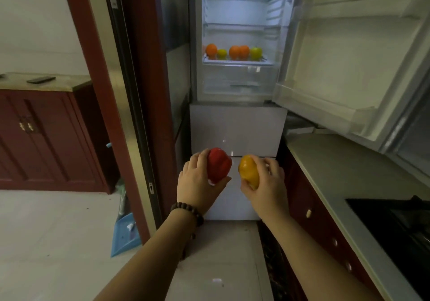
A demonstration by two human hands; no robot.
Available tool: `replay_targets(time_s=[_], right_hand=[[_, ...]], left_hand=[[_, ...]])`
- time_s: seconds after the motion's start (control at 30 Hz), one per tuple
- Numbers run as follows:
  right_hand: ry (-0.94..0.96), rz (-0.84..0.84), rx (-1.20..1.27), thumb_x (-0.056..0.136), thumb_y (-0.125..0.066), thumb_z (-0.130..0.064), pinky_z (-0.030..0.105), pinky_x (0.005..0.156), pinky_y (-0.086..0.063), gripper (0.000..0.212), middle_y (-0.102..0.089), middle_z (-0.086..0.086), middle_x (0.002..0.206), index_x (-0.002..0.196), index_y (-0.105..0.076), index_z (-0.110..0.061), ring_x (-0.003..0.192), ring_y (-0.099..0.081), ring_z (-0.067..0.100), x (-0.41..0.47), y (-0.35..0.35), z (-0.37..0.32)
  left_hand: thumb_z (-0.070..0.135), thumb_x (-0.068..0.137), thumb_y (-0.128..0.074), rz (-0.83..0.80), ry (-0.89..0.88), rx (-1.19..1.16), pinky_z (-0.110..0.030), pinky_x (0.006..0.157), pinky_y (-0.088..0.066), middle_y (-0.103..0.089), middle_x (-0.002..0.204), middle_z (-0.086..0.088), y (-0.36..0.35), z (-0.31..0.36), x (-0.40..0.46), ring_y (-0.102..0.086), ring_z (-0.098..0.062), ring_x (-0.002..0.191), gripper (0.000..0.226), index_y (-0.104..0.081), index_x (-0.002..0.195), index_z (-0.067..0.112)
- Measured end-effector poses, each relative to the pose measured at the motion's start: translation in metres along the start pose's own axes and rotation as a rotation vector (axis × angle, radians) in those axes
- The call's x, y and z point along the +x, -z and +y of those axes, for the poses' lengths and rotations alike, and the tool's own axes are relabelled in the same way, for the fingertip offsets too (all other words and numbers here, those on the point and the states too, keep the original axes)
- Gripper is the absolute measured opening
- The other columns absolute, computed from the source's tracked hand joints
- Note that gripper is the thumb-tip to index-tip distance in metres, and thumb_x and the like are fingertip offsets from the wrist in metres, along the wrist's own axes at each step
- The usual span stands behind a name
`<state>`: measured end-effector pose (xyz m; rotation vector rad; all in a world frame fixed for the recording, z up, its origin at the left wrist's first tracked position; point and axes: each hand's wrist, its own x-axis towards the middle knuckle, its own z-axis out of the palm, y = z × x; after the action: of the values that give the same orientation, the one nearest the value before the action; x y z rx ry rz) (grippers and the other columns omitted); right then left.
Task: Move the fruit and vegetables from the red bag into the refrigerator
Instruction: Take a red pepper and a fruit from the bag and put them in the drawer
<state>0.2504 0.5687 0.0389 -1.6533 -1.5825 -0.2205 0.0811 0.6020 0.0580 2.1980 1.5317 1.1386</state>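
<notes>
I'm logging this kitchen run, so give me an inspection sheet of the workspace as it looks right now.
Surface: lowest refrigerator shelf lit, door open.
Job's things: three oranges and two green apples on that shelf; red pepper and yellow pepper in hand; red bag not in view.
Clutter: blue dustpan on floor; dark flat object on sideboard.
Grippers: left hand holds red pepper; right hand holds yellow pepper.
Cables: nothing seen.
Surroundings: countertop and black hob to the right.
</notes>
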Motion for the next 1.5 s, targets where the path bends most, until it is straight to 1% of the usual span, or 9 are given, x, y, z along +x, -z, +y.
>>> replay_targets(time_s=[0.23,0.73,0.8,0.93,1.0,1.1,1.33,1.4,1.5], right_hand=[[-0.037,0.056,0.01,0.073,-0.077,-0.025,0.026,0.07,-0.045,0.063,-0.047,0.013,0.122,0.129,-0.05,-0.017,0.107,-0.048,0.032,0.111,-0.064,0.032],[-0.022,0.075,-0.025,0.073,-0.077,-0.024,0.029,0.075,-0.038,0.065,-0.046,0.012,0.122,0.131,-0.049,-0.018,0.108,-0.047,0.033,0.306,-0.134,0.097],[-0.023,0.083,-0.023,0.073,-0.076,-0.023,0.029,0.078,-0.038,0.064,-0.046,0.012,0.123,0.131,-0.05,-0.019,0.11,-0.047,0.034,0.337,-0.145,0.106],[-0.035,0.101,-0.069,0.075,-0.075,-0.023,0.03,0.082,-0.036,0.067,-0.042,0.011,0.129,0.134,-0.046,-0.021,0.117,-0.043,0.034,0.408,-0.166,0.119],[-0.036,0.127,-0.077,0.076,-0.073,-0.026,0.03,0.083,-0.035,0.067,-0.04,0.01,0.129,0.135,-0.043,-0.023,0.119,-0.04,0.031,0.446,-0.174,0.121],[-0.018,0.166,-0.092,0.077,-0.071,-0.028,0.028,0.085,-0.034,0.067,-0.038,0.007,0.132,0.136,-0.04,-0.026,0.121,-0.037,0.027,0.502,-0.183,0.123],[0.038,0.21,-0.103,0.076,-0.071,-0.027,0.032,0.087,-0.038,0.065,-0.039,0.008,0.13,0.133,-0.041,-0.027,0.118,-0.038,0.029,0.605,-0.192,0.144],[0.046,0.176,-0.095,0.076,-0.071,-0.026,0.033,0.087,-0.038,0.064,-0.039,0.008,0.129,0.134,-0.042,-0.027,0.118,-0.038,0.028,0.626,-0.195,0.154],[0.074,0.106,-0.071,0.074,-0.071,-0.025,0.035,0.09,-0.041,0.063,-0.042,0.007,0.125,0.133,-0.045,-0.026,0.116,-0.04,0.028,0.655,-0.202,0.174]], left_hand=[[0.055,0.071,-0.072,0.008,-0.055,0.05,-0.039,0.097,-0.044,-0.044,0.137,-0.001,-0.034,-0.033,0.127,-0.046,-0.022,0.119,0.085,-0.034,0.139,0.022],[0.049,0.07,-0.075,0.074,-0.113,-0.004,-0.047,0.095,-0.045,-0.047,0.132,-0.005,-0.093,-0.064,0.35,-0.047,-0.024,0.116,0.083,-0.037,0.137,0.018],[0.047,0.071,-0.076,0.079,-0.132,-0.03,-0.043,0.097,-0.044,-0.046,0.133,-0.003,-0.102,-0.067,0.382,-0.047,-0.022,0.117,0.082,-0.037,0.137,0.019],[0.047,0.072,-0.075,0.089,-0.163,-0.109,-0.028,0.093,-0.04,-0.044,0.134,-0.001,-0.119,-0.071,0.453,-0.046,-0.018,0.117,0.082,-0.033,0.139,0.022],[0.051,0.07,-0.074,0.122,-0.192,-0.138,-0.035,0.097,-0.044,-0.044,0.133,0.0,-0.127,-0.073,0.491,-0.045,-0.017,0.118,0.083,-0.033,0.138,0.025],[0.056,0.068,-0.072,0.173,-0.23,-0.171,-0.042,0.095,-0.048,-0.047,0.13,-0.001,-0.141,-0.076,0.547,-0.047,-0.018,0.115,0.083,-0.036,0.135,0.024],[0.052,0.068,-0.075,0.275,-0.329,-0.225,-0.037,0.093,-0.046,-0.05,0.124,-0.004,-0.154,-0.057,0.649,-0.048,-0.019,0.11,0.081,-0.041,0.133,0.019],[0.055,0.065,-0.076,0.265,-0.351,-0.207,-0.038,0.091,-0.047,-0.051,0.119,-0.004,-0.157,-0.056,0.677,-0.049,-0.019,0.106,0.08,-0.044,0.129,0.02],[0.055,0.058,-0.08,0.128,-0.373,-0.144,-0.037,0.092,-0.045,-0.05,0.113,-0.004,-0.159,-0.062,0.716,-0.048,-0.017,0.101,0.081,-0.049,0.125,0.02]])
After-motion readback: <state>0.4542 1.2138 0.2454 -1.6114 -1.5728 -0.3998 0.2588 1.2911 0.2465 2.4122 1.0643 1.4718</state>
